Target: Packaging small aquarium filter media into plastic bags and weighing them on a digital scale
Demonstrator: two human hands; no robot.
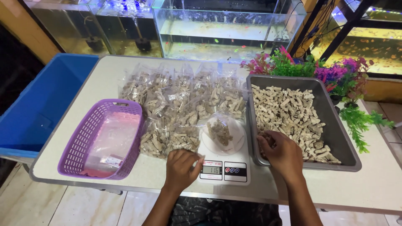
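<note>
Scale (224, 167) carried an open bag (220, 130); right hand (282, 154) clenched ceramic pieces (293, 117) (in tray (341, 138)), left hand (181, 167) loosely curled, holding nothing, beside the scale.

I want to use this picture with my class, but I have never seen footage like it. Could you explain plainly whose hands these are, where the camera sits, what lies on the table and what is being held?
There is no machine here: a person wears one camera on the head, looking down at both hands. The left hand rests beside a white kitchen scale, on which stands a small clear bag partly filled with pale porous chunks. The right hand reaches into a grey tray of loose chunks; whether it grips any cannot be told. Behind the scale lie many filled bags. A purple basket holds empty bags, a blue bin stands to the left, and plastic plants and fish tanks lie beyond.
</note>
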